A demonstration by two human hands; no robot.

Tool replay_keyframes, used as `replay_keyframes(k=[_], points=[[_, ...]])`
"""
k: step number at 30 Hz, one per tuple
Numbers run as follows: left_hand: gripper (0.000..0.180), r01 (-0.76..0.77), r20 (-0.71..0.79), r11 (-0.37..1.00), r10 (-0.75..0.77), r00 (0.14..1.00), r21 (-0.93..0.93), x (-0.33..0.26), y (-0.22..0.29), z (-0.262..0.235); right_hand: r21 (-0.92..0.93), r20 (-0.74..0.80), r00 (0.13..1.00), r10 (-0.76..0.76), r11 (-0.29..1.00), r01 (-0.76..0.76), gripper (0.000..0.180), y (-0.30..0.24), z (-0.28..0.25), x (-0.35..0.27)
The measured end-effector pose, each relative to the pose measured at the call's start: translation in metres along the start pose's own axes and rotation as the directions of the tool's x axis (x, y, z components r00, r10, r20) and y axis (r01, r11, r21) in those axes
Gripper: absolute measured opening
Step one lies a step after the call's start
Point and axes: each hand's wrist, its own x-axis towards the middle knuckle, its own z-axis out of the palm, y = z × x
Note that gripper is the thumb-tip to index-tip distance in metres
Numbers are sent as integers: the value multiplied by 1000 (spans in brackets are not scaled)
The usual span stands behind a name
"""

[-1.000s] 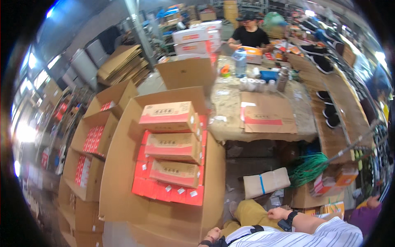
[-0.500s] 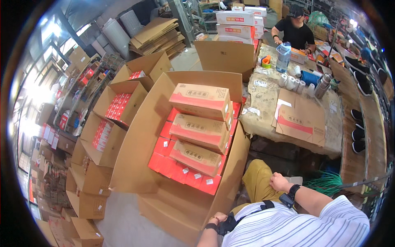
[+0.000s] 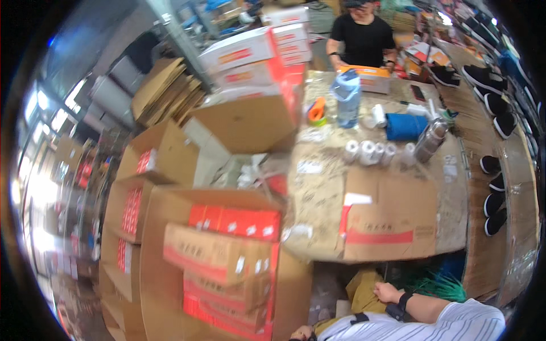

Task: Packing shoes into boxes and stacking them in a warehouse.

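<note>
My right hand (image 3: 388, 292) rests on the mustard-coloured trouser leg (image 3: 363, 287), its fingers curled in with nothing visible in them. Low at the picture's edge, my left hand (image 3: 302, 332) is partly cut off and blurred beside the large cardboard carton (image 3: 293, 290), and its fingers do not show clearly. Inside that carton are red shoe boxes (image 3: 233, 220). On top of them lie several brown cartons with a red stripe (image 3: 210, 253).
A worktable (image 3: 318, 199) at the right bears a flattened carton (image 3: 392, 213), white rolls (image 3: 369, 152), a blue water jug (image 3: 346, 99) and a metal flask (image 3: 431, 139). Across it stands a person in black (image 3: 364, 40) with an orange-topped box (image 3: 367, 78). Black shoes (image 3: 495, 204) line the right-hand shelf.
My view has swung up and to the right, so the carton sits lower left and the worktable shows larger. My right hand stays on the leg; my left is now mostly out of frame.
</note>
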Motion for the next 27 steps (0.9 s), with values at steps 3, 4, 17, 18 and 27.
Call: replay_keyframes(k=[3,4,17,18,27], points=[[30,566,-162,726,-659,734,-390,67,166,-67,174,105,993,59,982,-77,22,63,-57,-15],[27,550,-304,767,-639,707,-332,63,174,-75,195,111,992,58,978,-79,22,64,-71,-12],[23,444,-73,718,-563,823,-536,80,250,-194,440,319,890,-325,883,165,19,42,-195,31],[23,421,-66,732,-533,843,-536,92,231,-205,279,5,925,-381,888,365,18,43,-198,48],[24,250,15,755,-304,953,-606,205,99,-205,-545,-500,579,-644,753,367,16,95,-191,108]])
